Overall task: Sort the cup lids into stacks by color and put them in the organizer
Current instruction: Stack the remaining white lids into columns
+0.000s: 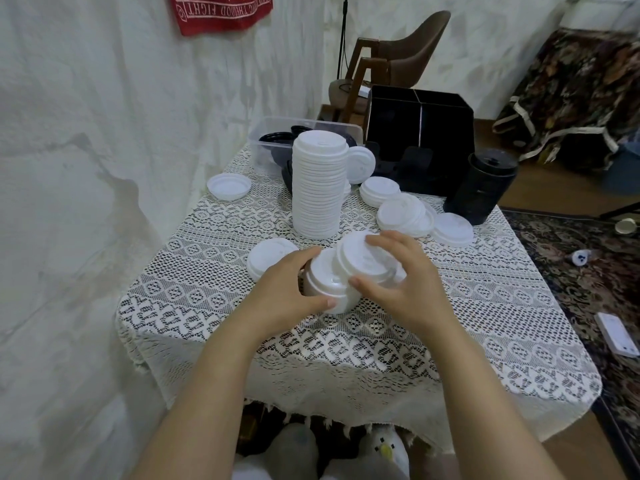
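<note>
My left hand (285, 287) grips a short stack of white lids (323, 282) at the middle of the table. My right hand (403, 275) holds a single white lid (362, 259), tilted over the top of that stack. Behind them stands a tall stack of white lids (317, 187). Loose white lids lie around: one at the left (268, 259), one upside down at the far left (228, 186), several at the right (403, 214). The black organizer (420, 133) stands at the back. A tilted stack of black lids (479, 187) leans at its right.
A clear plastic bin (273, 142) holding black lids sits at the back left. The table carries a white lace cloth (485, 306). A wall runs along the left. A brown chair (398, 57) stands behind; patterned rug (571, 258) and a white device (616, 334) lie on the floor at right.
</note>
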